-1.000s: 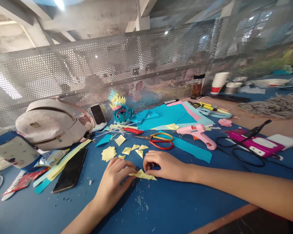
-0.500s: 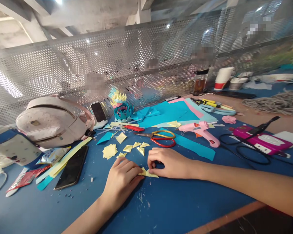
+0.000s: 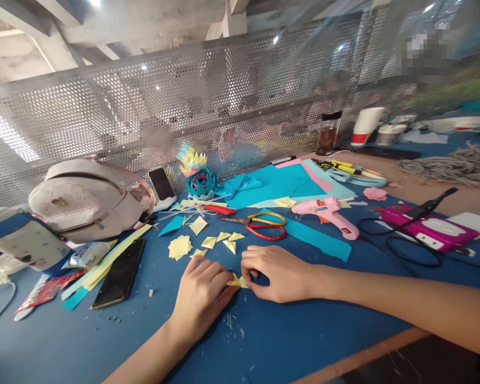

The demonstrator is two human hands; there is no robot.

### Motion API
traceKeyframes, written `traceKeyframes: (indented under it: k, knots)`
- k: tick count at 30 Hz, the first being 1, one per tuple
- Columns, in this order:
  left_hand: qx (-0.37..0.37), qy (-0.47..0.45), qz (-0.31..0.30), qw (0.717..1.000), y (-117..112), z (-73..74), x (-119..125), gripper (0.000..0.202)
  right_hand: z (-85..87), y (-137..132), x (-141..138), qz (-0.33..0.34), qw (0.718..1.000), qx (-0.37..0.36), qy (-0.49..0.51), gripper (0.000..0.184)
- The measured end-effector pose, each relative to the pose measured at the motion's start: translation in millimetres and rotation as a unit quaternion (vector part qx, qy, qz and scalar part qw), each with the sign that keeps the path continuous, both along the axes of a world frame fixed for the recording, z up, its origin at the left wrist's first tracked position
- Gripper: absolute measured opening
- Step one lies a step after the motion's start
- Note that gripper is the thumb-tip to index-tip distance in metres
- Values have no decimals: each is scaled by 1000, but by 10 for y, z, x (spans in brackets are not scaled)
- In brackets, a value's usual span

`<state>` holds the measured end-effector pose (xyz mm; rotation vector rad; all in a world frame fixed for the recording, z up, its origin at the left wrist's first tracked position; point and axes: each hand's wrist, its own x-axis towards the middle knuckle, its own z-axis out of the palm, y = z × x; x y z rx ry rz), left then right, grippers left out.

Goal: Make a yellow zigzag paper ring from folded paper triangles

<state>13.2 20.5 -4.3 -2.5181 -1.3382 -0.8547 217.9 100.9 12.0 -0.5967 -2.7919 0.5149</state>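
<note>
Between my two hands a small folded piece of yellow paper lies on the blue tabletop. My left hand grips its left end, fingers bent over it. Thumb and fingers of my right hand pinch its right end, covering that part. Just beyond my fingers lie several folded yellow paper triangles and a stack of yellow paper squares. A single yellow square sits behind the stack. Scissors with yellow and red handles rest past my right hand.
A pink glue gun and a magenta power strip with a black cable stand right. Teal paper sheets and a folded-paper model are at the back. On the left are a black phone, a backpack and a mug.
My right hand has shifted slightly down and left, its fingers now covering the right end of the yellow paper that showed before. My left hand stays nearly in place.
</note>
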Motion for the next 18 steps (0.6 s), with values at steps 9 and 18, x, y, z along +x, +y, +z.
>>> traceKeyframes:
  k: [9, 18]
  knots:
    - [6, 7, 7, 1000, 6, 1, 4, 10, 5, -37, -11, 0, 999, 31, -10, 3]
    - [9, 11, 11, 1000, 3, 2, 11, 13, -1, -36, -14, 6, 999, 35, -13, 4]
